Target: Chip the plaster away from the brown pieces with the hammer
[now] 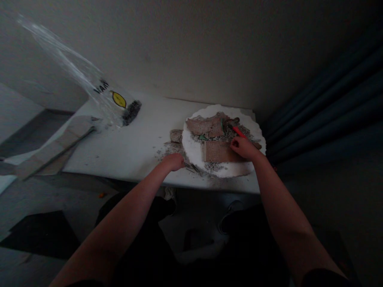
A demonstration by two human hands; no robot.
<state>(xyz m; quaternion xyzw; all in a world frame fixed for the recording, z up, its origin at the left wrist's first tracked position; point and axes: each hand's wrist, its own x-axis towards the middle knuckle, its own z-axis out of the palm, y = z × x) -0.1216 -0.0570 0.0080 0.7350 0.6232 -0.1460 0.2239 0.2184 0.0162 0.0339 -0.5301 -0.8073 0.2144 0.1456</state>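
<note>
Tool, red-handled, lies over brown pieces on a white disc right of centre, gripped by the curled right hand. Left hand rests curled at the disc's left edge; whether it holds anything cannot be told.

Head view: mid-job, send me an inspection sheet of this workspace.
Surface: white table, dusty near the slab.
Job's things: white round slab carrying brown mesh-backed pieces and grey rubble; red-handled tool over it.
Clutter: clear plastic bag holding dark grit, far left; plank beside it; loose crumbs left of the slab.
Hands: right hand grips the red-handled tool; left hand curled at the slab's near-left edge, grasp unclear.
Cables: nothing seen.
Surroundings: plain wall behind; dark curtain on the right.
</note>
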